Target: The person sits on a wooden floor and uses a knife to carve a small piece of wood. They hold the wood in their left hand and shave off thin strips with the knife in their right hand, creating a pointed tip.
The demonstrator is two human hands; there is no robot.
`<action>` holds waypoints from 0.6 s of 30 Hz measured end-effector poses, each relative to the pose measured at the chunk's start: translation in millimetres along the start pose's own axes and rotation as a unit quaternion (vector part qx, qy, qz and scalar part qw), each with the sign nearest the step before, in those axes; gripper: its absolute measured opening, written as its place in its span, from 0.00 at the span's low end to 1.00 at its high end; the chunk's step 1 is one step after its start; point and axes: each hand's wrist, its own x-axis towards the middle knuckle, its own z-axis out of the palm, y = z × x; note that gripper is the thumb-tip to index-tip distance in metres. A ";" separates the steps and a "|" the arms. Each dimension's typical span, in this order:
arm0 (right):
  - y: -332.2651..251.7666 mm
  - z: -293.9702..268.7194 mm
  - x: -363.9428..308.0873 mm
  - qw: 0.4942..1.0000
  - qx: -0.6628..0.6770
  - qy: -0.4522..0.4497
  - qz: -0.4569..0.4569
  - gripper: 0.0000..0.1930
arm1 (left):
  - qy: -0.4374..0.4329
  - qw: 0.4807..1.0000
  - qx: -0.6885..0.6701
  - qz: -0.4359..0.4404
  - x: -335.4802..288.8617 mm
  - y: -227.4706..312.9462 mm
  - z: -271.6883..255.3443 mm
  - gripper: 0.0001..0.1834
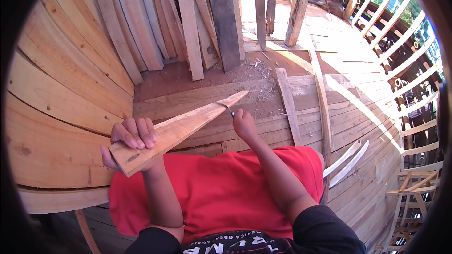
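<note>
A long tapered wooden board (pixel 186 123) lies slanted across my front, its thick squared end near me on the left and its narrow tip pointing away to the right. My left hand (pixel 133 134) is closed around the thick end, fingers over the top face. My right hand (pixel 244 125) is closed on a small hand tool (pixel 232 113) with a dark end and a thin metal part, perhaps a knife. This tool meets the board's edge close to the narrow tip, where the wood looks notched or cut. Its handle is mostly hidden in my fist.
Wood shavings (pixel 263 82) litter the plank floor (pixel 301 84) beyond the tip. A curved plank wall (pixel 61 108) rises at left, with loose boards (pixel 136 19) leaning by a dark post (pixel 223 19). Two pale curved strips (pixel 346 163) lie at right. Red cloth (pixel 226 178) covers my lap.
</note>
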 end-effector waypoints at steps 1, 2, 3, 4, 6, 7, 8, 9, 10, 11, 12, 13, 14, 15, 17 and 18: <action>3.1 -3.3 7.5 0.999 -0.013 0.029 -0.003 0.33 | 0.004 1.000 0.001 0.001 1.1 -0.1 -2.9 0.32; 6.3 -1.7 10.0 0.999 -0.019 0.027 0.005 0.33 | 0.007 1.000 0.002 0.001 2.2 -0.4 -5.0 0.32; 1.6 -0.3 7.8 0.999 -0.025 0.023 0.013 0.33 | 0.013 1.000 0.004 0.003 2.6 0.6 -6.9 0.32; -5.0 1.7 0.6 0.999 -0.031 0.016 0.023 0.33 | 0.013 1.000 0.004 0.002 2.0 2.4 -7.9 0.32; -25.0 2.5 -22.5 0.998 -0.035 -0.042 0.009 0.33 | 0.011 1.000 0.002 0.003 2.7 4.9 -8.7 0.32; -39.1 -0.6 -33.6 0.997 -0.038 -0.069 0.004 0.33 | 0.005 1.000 0.002 0.001 2.8 4.8 -7.7 0.32; -57.5 -3.8 -44.6 0.996 -0.027 -0.087 0.001 0.33 | 0.000 1.000 0.003 -0.002 1.9 6.7 -5.3 0.32; -74.6 -7.6 -57.4 0.994 -0.017 -0.104 0.000 0.33 | -0.005 1.000 0.003 -0.006 -0.3 7.3 -4.1 0.32; -81.8 -8.4 -63.8 0.992 -0.007 -0.122 0.000 0.33 | 0.001 1.000 0.004 -0.004 -1.6 7.3 -5.0 0.32; -70.9 -2.5 -55.3 0.996 -0.019 -0.082 0.007 0.33 | 0.006 1.000 0.006 -0.001 -2.5 7.4 -6.3 0.32; -49.5 1.4 -35.8 0.999 -0.029 -0.034 0.015 0.33 | 0.006 1.000 0.001 0.001 -0.8 5.3 -2.5 0.32; -27.7 6.4 -16.2 0.999 -0.039 0.012 0.021 0.33 | 0.005 1.000 -0.004 -0.001 -0.2 3.6 -1.4 0.32; -3.7 7.0 1.8 0.999 -0.034 0.011 0.018 0.32 | 0.002 1.000 -0.012 -0.004 1.1 1.6 -0.8 0.32; 21.5 3.4 19.9 0.999 -0.030 0.013 0.015 0.32 | -0.002 1.000 -0.022 -0.006 3.4 -1.5 0.4 0.32; 23.5 1.9 25.3 0.999 -0.032 0.011 0.008 0.32 | 0.000 1.000 -0.023 -0.002 5.3 -2.3 -3.5 0.32; 7.7 5.4 10.7 0.999 -0.039 0.002 0.006 0.32 | 0.007 1.000 -0.014 0.000 2.9 2.8 -9.0 0.33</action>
